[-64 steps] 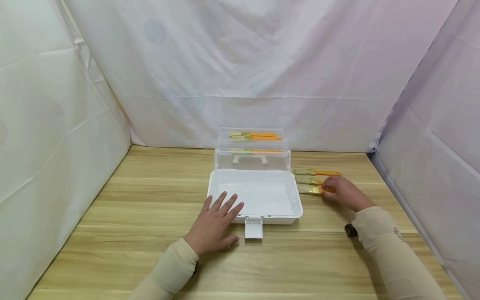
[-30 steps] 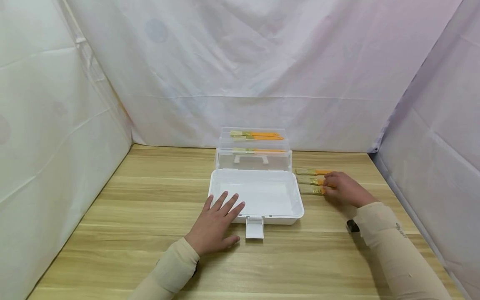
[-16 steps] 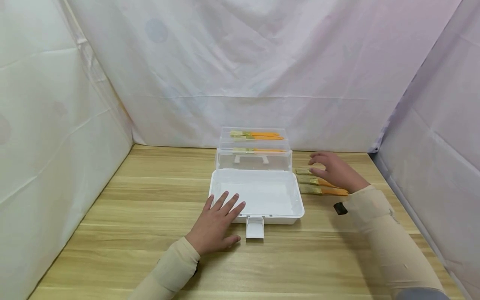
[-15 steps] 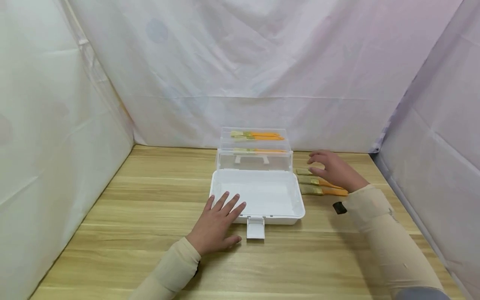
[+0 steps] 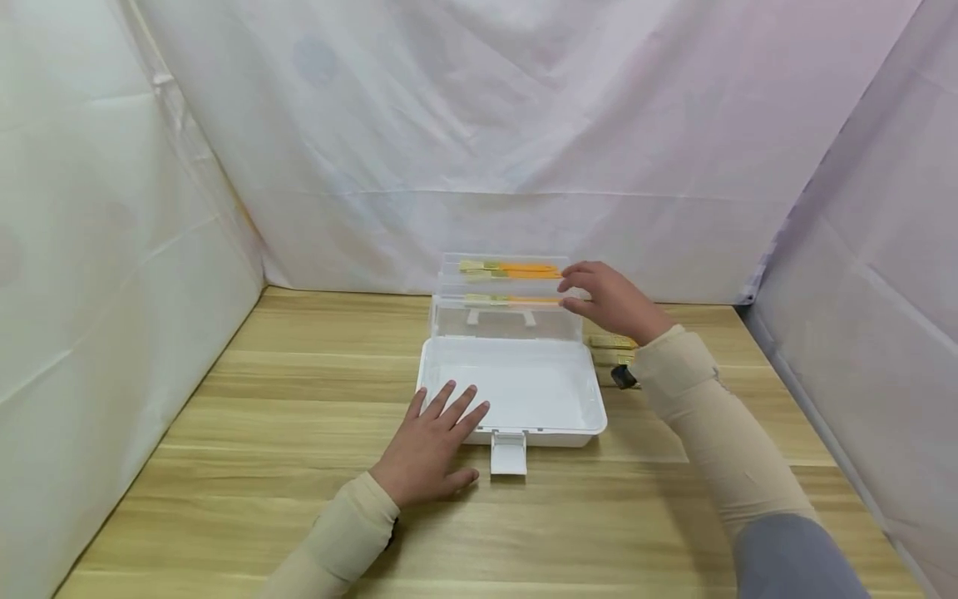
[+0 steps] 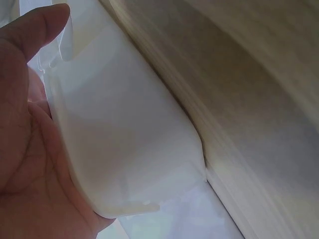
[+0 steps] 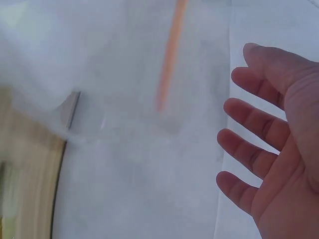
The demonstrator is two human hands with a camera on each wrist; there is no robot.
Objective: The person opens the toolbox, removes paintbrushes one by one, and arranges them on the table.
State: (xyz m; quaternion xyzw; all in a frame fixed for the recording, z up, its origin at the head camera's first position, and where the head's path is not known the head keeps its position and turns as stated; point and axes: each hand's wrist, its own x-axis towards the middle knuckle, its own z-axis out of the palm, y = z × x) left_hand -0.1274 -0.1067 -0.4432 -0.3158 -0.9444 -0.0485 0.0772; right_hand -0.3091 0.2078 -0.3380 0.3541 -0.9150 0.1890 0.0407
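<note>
Fingers of my right hand (image 5: 614, 299) hang apart and bent, gripping nothing, beside the handles of the three brushes (image 5: 527, 268) in the clear trays (image 5: 509, 288), near the worktop's (image 5: 247, 399) far edge. Straight fingers of my left hand (image 5: 427, 453) lie over the white box's (image 5: 535, 387) near left corner. Bracing only there, I might tip the trays with a careless knock; my low sleeve (image 5: 674, 362) could sweep the loose brushes (image 5: 609, 341) askew.
</note>
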